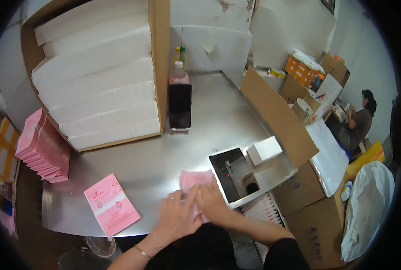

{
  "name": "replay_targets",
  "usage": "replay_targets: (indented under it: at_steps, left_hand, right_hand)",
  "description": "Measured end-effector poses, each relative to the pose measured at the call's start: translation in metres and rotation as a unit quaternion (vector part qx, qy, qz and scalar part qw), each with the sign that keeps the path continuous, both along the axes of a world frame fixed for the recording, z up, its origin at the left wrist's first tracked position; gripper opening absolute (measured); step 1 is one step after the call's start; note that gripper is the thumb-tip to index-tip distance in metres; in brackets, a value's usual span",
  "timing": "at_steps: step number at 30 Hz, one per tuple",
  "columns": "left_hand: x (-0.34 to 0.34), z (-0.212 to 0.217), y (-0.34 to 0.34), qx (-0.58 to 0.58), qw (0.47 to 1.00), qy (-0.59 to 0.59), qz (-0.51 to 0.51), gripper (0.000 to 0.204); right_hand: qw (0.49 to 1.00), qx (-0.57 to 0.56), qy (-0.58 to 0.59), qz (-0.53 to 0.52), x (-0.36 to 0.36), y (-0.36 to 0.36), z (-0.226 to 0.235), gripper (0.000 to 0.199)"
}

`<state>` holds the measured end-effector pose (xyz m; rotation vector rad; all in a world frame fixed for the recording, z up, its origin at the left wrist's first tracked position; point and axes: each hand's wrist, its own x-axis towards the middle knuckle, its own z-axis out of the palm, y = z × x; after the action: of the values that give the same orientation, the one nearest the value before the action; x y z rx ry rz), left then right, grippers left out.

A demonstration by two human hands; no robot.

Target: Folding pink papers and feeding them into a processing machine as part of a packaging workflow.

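Observation:
At the table's near edge, both my hands are on a pink paper packet [193,177], whose far end shows beyond my fingers. My left hand [177,213], with a ring and a bracelet, is closed on the packet's left side. From the right, my right hand [213,204] is closed over the packet, its fingers meeting those of the left. Some blur and overlap hide how the fingertips grip. Left of my hands lies a stack of pink printed packets [112,203] with a white band across it.
A carton [159,67] of white bundles stands at the back left, beside more pink packets [43,146]. A phone [179,106] leans before a bottle. To the right are a metal box [231,175] holding a small white box, open cartons [277,117] and a seated person [362,119].

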<state>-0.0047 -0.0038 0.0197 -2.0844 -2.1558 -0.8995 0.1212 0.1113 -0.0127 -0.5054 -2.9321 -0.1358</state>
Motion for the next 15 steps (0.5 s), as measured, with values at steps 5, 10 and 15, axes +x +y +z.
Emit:
replay_targets:
  at_steps: [5, 10, 15]
  left_hand:
    - [-0.006, 0.004, -0.006, -0.048, 0.999, -0.008, 0.005, 0.074]
    - [-0.017, -0.010, -0.033, -0.011, 0.996, -0.053, -0.064, 0.030]
    - [-0.071, 0.024, -0.084, 0.010, 0.988, 0.050, 0.148, 0.031]
  right_hand:
    - [0.989, -0.069, 0.079, -0.105, -0.005, 0.081, -0.030, 0.033]
    - [0.947, -0.155, 0.035, -0.279, 0.040, 0.092, -0.007, 0.024]
    - [0.930, 0.092, 0.244, -0.259, 0.071, 0.091, 0.049, 0.022]
